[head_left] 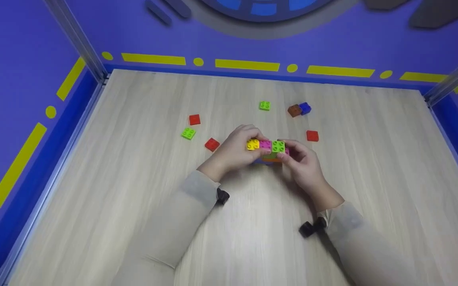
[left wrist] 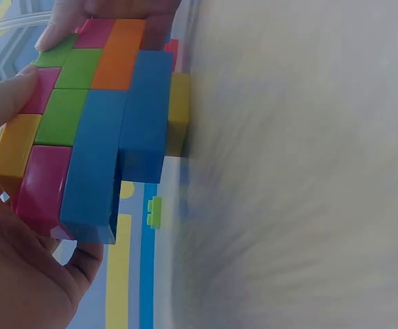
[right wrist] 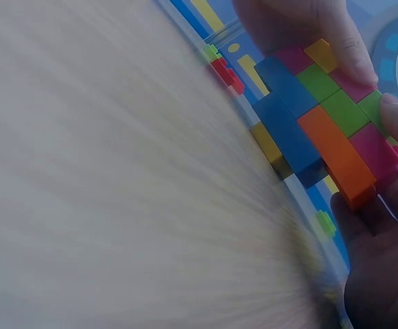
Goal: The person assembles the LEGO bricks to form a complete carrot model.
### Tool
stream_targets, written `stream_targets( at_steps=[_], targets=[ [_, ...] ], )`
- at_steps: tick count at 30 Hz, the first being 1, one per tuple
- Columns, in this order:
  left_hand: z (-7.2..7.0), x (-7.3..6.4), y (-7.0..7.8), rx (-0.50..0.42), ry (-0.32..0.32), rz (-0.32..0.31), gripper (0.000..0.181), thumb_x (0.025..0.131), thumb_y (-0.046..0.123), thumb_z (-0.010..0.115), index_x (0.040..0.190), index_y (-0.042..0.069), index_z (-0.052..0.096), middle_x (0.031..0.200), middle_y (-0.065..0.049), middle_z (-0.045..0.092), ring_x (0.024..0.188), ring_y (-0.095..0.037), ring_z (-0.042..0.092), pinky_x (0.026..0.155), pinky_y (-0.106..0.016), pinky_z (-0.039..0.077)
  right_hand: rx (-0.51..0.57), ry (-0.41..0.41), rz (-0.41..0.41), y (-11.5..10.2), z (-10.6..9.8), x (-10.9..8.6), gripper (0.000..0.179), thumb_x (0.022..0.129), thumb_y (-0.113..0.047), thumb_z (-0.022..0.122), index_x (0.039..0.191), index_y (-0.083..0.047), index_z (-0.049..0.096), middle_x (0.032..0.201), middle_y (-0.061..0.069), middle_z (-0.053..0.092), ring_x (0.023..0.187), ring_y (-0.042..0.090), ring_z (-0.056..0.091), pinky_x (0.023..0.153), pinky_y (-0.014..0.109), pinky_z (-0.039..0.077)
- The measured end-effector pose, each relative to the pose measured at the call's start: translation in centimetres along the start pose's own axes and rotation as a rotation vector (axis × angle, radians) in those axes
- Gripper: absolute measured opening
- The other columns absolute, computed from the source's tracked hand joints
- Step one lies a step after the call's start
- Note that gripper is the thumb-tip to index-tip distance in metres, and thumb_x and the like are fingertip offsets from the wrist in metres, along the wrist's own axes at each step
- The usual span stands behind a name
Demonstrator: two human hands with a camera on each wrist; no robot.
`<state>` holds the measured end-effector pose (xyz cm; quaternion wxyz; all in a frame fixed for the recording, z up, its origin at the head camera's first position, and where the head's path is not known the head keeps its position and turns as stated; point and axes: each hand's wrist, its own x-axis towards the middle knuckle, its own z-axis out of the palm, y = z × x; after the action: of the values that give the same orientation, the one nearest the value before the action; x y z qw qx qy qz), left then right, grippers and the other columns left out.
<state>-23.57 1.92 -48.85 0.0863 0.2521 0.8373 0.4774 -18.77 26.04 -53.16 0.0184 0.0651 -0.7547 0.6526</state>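
Several toy building bricks are joined into a wall-like stack (left wrist: 82, 116), held up in front of the person. On its studded top sit a yellow brick (head_left: 253, 144), a pink brick (head_left: 265, 144) and a light green brick (head_left: 278, 146). Below them are pink, green, orange and blue bricks, with a yellow one lowest. The left hand (head_left: 239, 147) grips the stack's left part, thumb on the pink top brick. At the other end the right hand (head_left: 304, 161) holds the stack, its thumb against the light green top brick. Behind the stack, parts of the fingers are hidden.
Loose on the wooden table (head_left: 133, 167) lie red bricks (head_left: 195, 119) and light green bricks (head_left: 188, 133) to the left. A brown brick (head_left: 294, 111) touches a blue brick (head_left: 305, 108) at the back right. Blue panels (head_left: 245, 47) wall the table.
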Motion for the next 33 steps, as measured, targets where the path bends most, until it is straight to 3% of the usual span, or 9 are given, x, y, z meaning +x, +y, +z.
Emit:
stream_targets(
  at_steps=[6,11,17,19,23,27,30,33],
  targets=[
    [0.5,-0.8,-0.5,-0.041,0.031,-0.038,0.026,0.104,0.033,0.084,0.125,0.018,0.078,0.129,0.001,0.069,0.122,-0.018,0.060,0.110,-0.036,0.054,-0.011,-0.014,-0.002,0.0,0.2,-0.1,0.036,0.108,-0.001,0.073,0.144,0.002,0.071,0.126,-0.007,0.077,0.115,0.015,0.067,0.099,0.021,0.057],
    [1.1,-1.0,-0.9,-0.042,0.055,-0.026,0.035,0.104,0.034,0.085,0.133,0.017,0.077,0.131,0.000,0.071,0.119,-0.017,0.064,0.110,-0.034,0.054,-0.035,-0.014,0.015,0.1,0.1,-0.3,0.037,0.110,-0.004,0.072,0.147,0.000,0.069,0.134,-0.001,0.075,0.120,0.015,0.067,0.104,0.019,0.056],
    [1.3,-0.9,-1.8,-0.185,0.088,-0.059,0.037,0.099,0.029,0.091,0.131,0.016,0.076,0.131,0.000,0.076,0.116,-0.016,0.067,0.106,-0.032,0.058,-0.040,-0.011,0.011,0.0,-0.1,0.0,0.037,0.110,-0.006,0.072,0.147,-0.001,0.070,0.134,-0.005,0.076,0.120,0.014,0.066,0.105,0.019,0.055],
    [1.3,-0.9,-1.9,-0.240,0.089,-0.074,0.037,0.099,0.028,0.091,0.130,0.016,0.075,0.131,0.000,0.076,0.115,-0.016,0.068,0.103,-0.030,0.060,-0.029,-0.006,-0.002,-0.2,-0.4,0.2,0.036,0.112,-0.007,0.068,0.147,0.000,0.071,0.137,-0.001,0.077,0.124,0.012,0.068,0.107,0.019,0.055],
    [1.1,-1.0,-2.1,-0.282,0.107,-0.095,0.037,0.097,0.027,0.093,0.130,0.017,0.077,0.132,0.000,0.077,0.116,-0.015,0.071,0.104,-0.030,0.063,0.007,0.046,-0.014,-0.9,-0.9,1.1,0.037,0.115,-0.013,0.059,0.148,0.000,0.071,0.142,0.005,0.079,0.132,0.010,0.071,0.119,0.026,0.052],
    [1.0,-1.4,-2.4,-0.274,0.133,-0.109,0.039,0.096,0.027,0.094,0.131,0.017,0.080,0.132,0.000,0.077,0.117,-0.016,0.071,0.104,-0.031,0.064,0.047,0.126,0.006,-1.7,-1.7,2.4,0.038,0.116,-0.017,0.058,0.148,0.001,0.069,0.133,-0.005,0.082,0.132,0.012,0.072,0.127,0.034,0.046],
    [1.2,-1.4,-2.3,-0.268,0.119,-0.115,0.042,0.096,0.029,0.094,0.133,0.016,0.080,0.134,-0.001,0.076,0.119,-0.016,0.071,0.104,-0.029,0.064,0.014,0.151,0.015,-2.1,-3.1,3.3,0.039,0.116,-0.018,0.060,0.148,0.002,0.068,0.128,-0.011,0.080,0.131,0.015,0.070,0.121,0.031,0.049],
    [1.6,-1.1,-2.1,-0.285,0.117,-0.113,0.042,0.096,0.027,0.094,0.133,0.015,0.079,0.134,-0.003,0.076,0.119,-0.017,0.071,0.104,-0.029,0.064,-0.077,0.138,0.016,-2.5,-4.9,4.4,0.041,0.115,-0.020,0.064,0.151,0.001,0.066,0.130,-0.008,0.077,0.126,0.014,0.068,0.103,0.024,0.056]
  ],
)
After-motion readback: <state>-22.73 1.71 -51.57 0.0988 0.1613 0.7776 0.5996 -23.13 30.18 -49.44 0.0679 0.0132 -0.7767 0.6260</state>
